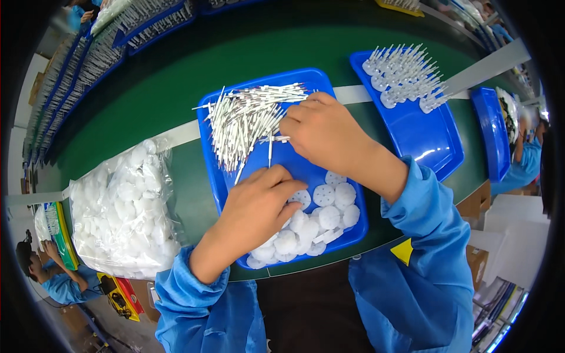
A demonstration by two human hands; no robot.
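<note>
A blue tray (282, 154) lies in front of me, with a heap of thin white sticks (241, 120) at its far end and round white discs with small holes (325, 195) at its near end. My left hand (259, 203) is bent over the near left part of the tray. Its thumb and forefinger close at the edge of a white disc (301, 199). Over the right side of the stick heap, my right hand (323, 132) has its fingers curled together. A stick end shows beside its fingertips, but what they grip is hidden.
A clear bag of white discs (126, 212) lies at left on the green table (176, 65). Right of the tray, another blue tray (421, 144) bears rows of discs with upright sticks (406, 73). Racked trays (76, 88) stand far left. Other people sit at both sides.
</note>
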